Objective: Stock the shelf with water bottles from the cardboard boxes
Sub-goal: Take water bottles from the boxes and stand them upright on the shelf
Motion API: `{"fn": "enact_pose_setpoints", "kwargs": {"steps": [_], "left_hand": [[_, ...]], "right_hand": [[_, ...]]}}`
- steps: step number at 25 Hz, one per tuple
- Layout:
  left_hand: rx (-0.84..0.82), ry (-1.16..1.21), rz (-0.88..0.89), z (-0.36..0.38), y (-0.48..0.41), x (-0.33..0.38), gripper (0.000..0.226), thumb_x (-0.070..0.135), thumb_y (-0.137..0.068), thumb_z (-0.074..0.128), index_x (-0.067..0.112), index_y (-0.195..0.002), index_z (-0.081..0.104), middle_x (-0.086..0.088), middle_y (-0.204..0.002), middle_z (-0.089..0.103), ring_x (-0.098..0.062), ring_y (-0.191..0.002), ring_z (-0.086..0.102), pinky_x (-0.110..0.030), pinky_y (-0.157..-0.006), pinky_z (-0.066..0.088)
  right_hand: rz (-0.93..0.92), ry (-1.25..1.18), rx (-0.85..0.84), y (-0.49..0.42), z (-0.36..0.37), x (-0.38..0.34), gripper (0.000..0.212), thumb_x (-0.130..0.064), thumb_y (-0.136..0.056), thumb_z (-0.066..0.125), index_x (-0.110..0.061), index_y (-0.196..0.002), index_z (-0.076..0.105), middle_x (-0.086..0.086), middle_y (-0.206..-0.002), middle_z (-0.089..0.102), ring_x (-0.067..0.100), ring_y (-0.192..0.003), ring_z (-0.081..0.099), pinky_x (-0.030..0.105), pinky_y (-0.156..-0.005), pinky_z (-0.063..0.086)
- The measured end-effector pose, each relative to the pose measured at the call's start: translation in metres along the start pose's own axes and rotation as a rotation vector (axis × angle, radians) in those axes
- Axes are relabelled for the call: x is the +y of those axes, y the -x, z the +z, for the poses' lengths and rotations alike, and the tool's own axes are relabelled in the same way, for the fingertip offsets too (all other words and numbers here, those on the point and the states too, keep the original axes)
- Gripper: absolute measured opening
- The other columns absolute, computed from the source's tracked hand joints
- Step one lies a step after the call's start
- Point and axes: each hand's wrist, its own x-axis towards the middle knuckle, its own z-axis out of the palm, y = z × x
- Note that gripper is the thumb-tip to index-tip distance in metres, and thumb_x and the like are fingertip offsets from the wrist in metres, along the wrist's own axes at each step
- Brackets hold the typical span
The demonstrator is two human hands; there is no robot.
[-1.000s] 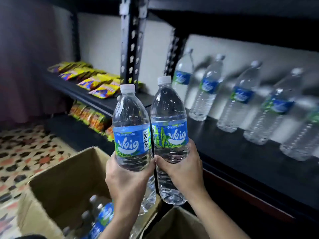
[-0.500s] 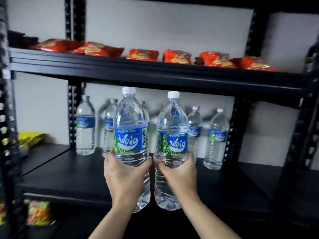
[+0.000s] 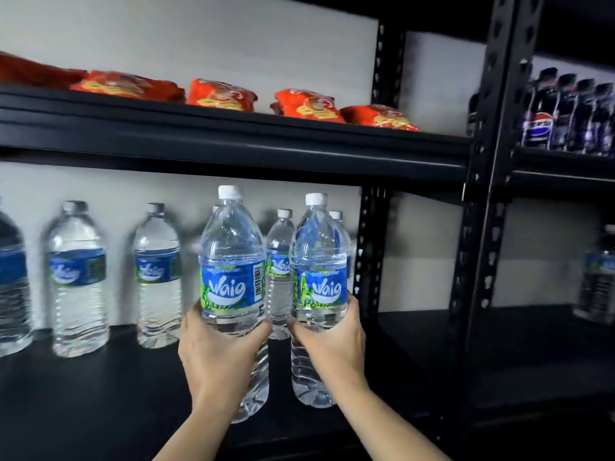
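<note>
My left hand [image 3: 221, 357] grips a clear water bottle [image 3: 233, 261] with a blue Waig label and white cap, held upright. My right hand [image 3: 331, 341] grips a second, matching water bottle [image 3: 319, 261] right beside it. Both bottles hang in front of the black middle shelf [image 3: 100, 394], above its front part. Several more water bottles stand in a row along the back wall of that shelf, such as one at the left [image 3: 78, 277] and one between my two bottles [image 3: 279, 261]. The cardboard boxes are out of view.
The upper shelf [image 3: 233, 134] carries several red snack packets [image 3: 221, 94]. A black perforated upright [image 3: 369, 254] bounds the bay on the right. The neighbouring bay holds dark cola bottles [image 3: 565, 111] up high and one water bottle [image 3: 599, 274] lower down.
The view has swung from the box on the floor up to the shelves and then rightward. Both hands have carried their bottles up in front of the middle shelf.
</note>
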Motion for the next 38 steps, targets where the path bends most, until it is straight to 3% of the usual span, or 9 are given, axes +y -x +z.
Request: {"fn": "enact_pose_setpoints", "kwargs": {"steps": [4,9,14,18,22,28,33,38], "left_hand": [[-0.048,0.021,-0.013,0.026,-0.005,-0.008,0.089,0.052,-0.048,0.090,0.018,-0.122,0.054,0.000,-0.110,0.063,-0.025,-0.113,0.057,-0.047,-0.100,0.047],[-0.059,0.047,-0.009,0.041,-0.014,-0.013,0.086,0.045,-0.050,0.092,0.020,-0.121,0.050,-0.001,-0.111,0.062,-0.024,-0.111,0.058,-0.042,-0.100,0.047],[-0.049,0.059,-0.024,0.054,-0.013,-0.015,0.088,0.043,-0.054,0.093,0.011,-0.125,0.051,-0.002,-0.113,0.056,-0.031,-0.119,0.053,-0.048,-0.103,0.044],[-0.069,0.075,-0.019,0.063,-0.011,-0.015,0.093,0.039,-0.057,0.092,0.008,-0.133,0.049,-0.009,-0.125,0.057,-0.030,-0.124,0.050,-0.042,-0.105,0.040],[-0.079,0.075,0.010,0.067,-0.013,-0.018,0.092,0.040,-0.056,0.093,0.012,-0.132,0.050,-0.005,-0.123,0.058,-0.027,-0.123,0.051,-0.041,-0.106,0.041],[-0.082,0.095,-0.002,0.070,-0.016,-0.026,0.088,0.038,-0.055,0.093,0.015,-0.128,0.050,-0.001,-0.119,0.059,-0.023,-0.120,0.053,-0.036,-0.103,0.043],[-0.077,0.102,-0.013,0.071,-0.016,-0.030,0.085,0.035,-0.054,0.094,0.014,-0.126,0.053,-0.001,-0.117,0.060,-0.020,-0.115,0.054,-0.027,-0.095,0.039],[-0.076,0.085,-0.009,0.071,-0.016,-0.032,0.089,0.036,-0.054,0.094,0.014,-0.129,0.052,-0.001,-0.119,0.058,-0.022,-0.119,0.052,-0.032,-0.100,0.039]], "right_hand": [[-0.026,-0.007,0.043,-0.037,-0.002,0.014,0.079,-0.044,-0.054,0.090,-0.035,-0.118,0.044,-0.015,-0.106,0.063,0.008,-0.099,0.062,0.030,-0.089,0.052],[-0.020,0.004,0.088,-0.067,-0.007,0.050,0.081,-0.043,-0.059,0.091,-0.027,-0.122,0.042,-0.009,-0.110,0.060,0.013,-0.102,0.059,0.026,-0.086,0.047],[0.060,0.014,0.115,-0.063,-0.009,0.082,0.110,-0.062,-0.048,0.086,-0.017,-0.137,0.039,0.003,-0.123,0.062,0.024,-0.113,0.060,0.039,-0.093,0.052],[0.087,-0.018,0.084,-0.061,-0.002,0.093,0.093,-0.044,-0.055,0.091,-0.024,-0.133,0.044,-0.006,-0.114,0.063,0.013,-0.104,0.062,0.030,-0.087,0.051],[0.159,-0.057,0.064,-0.071,0.010,0.102,0.076,-0.042,-0.048,0.090,-0.033,-0.113,0.052,-0.012,-0.099,0.069,0.003,-0.089,0.067,0.029,-0.080,0.056],[0.193,-0.099,0.068,-0.087,0.028,0.111,0.085,-0.046,-0.045,0.087,-0.030,-0.119,0.050,-0.010,-0.107,0.068,0.010,-0.096,0.067,0.034,-0.088,0.056],[0.172,-0.100,0.060,-0.094,0.030,0.115,0.072,-0.033,-0.052,0.091,-0.030,-0.112,0.051,-0.011,-0.101,0.068,0.006,-0.089,0.067,0.027,-0.080,0.055],[0.154,-0.091,0.047,-0.100,0.029,0.114,0.075,-0.030,-0.054,0.093,-0.029,-0.115,0.050,-0.014,-0.101,0.066,0.002,-0.089,0.065,0.012,-0.067,0.046]]}}
